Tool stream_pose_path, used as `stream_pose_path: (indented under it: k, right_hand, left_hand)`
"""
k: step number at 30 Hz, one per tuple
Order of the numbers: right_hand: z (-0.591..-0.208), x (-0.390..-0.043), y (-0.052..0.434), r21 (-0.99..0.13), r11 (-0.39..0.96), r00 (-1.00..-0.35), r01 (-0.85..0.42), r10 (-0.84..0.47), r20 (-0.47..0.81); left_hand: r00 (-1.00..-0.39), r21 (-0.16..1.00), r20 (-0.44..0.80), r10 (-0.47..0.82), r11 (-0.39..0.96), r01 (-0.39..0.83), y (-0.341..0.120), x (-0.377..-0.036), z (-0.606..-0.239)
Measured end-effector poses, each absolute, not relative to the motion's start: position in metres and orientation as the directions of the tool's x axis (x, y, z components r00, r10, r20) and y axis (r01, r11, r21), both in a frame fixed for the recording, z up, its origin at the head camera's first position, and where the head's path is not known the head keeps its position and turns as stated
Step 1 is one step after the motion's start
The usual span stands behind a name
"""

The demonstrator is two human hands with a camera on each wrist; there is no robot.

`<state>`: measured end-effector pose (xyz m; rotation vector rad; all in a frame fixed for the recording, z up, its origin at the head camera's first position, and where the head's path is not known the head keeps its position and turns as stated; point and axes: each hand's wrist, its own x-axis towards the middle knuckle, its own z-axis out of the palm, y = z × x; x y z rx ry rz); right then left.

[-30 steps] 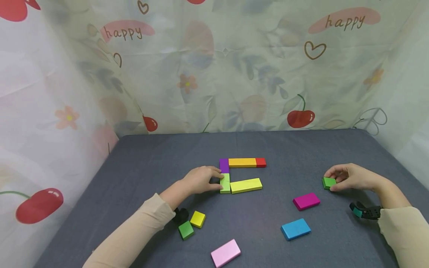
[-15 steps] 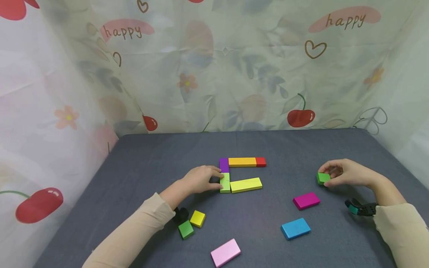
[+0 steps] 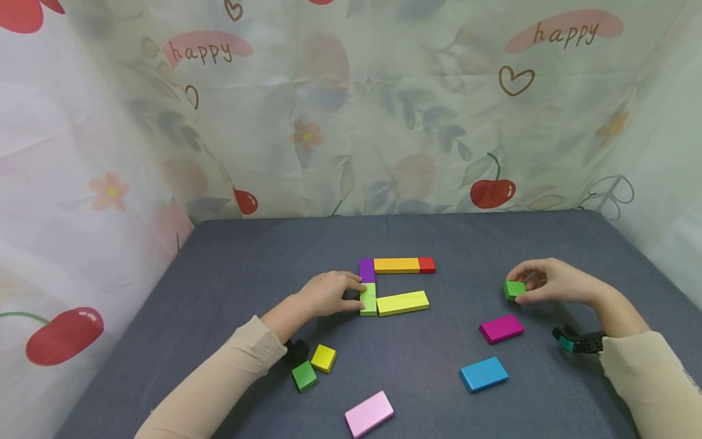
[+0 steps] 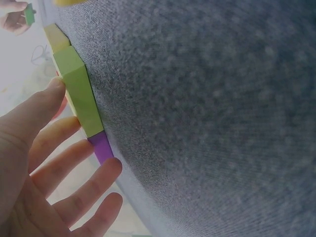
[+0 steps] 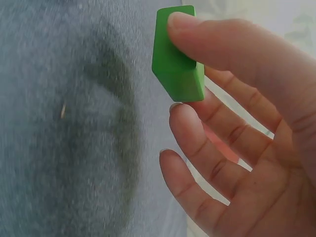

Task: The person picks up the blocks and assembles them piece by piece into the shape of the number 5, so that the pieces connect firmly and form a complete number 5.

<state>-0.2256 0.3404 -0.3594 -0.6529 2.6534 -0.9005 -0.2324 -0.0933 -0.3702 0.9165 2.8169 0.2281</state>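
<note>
In the head view, the left grip [image 3: 331, 297] covers part of the light green block [image 3: 368, 305]; the left sleeve [image 3: 219, 378] and right sleeve [image 3: 652, 384] are cut off by the bottom edge. In the right wrist view, the right grip [image 5: 276, 182] covers part of the green block [image 5: 173, 61], whose far face is hidden; a pale speck [image 5: 63, 111] on the worktop [image 5: 29, 173] is too small to identify. In the left wrist view, a yellow item [image 4: 69, 2] is cut off by the top edge.
</note>
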Motion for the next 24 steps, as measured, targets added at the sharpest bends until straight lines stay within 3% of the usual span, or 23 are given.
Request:
stream_pose_path:
  k: [24]
  right_hand:
    - [-0.359,-0.226,0.288,-0.639,0.649,-0.821,-0.413,-0.568,-0.047]
  left_hand:
    - [-0.793,0.213,-0.1,0.602,0.791,0.573,-0.094,-0.231,-0.369]
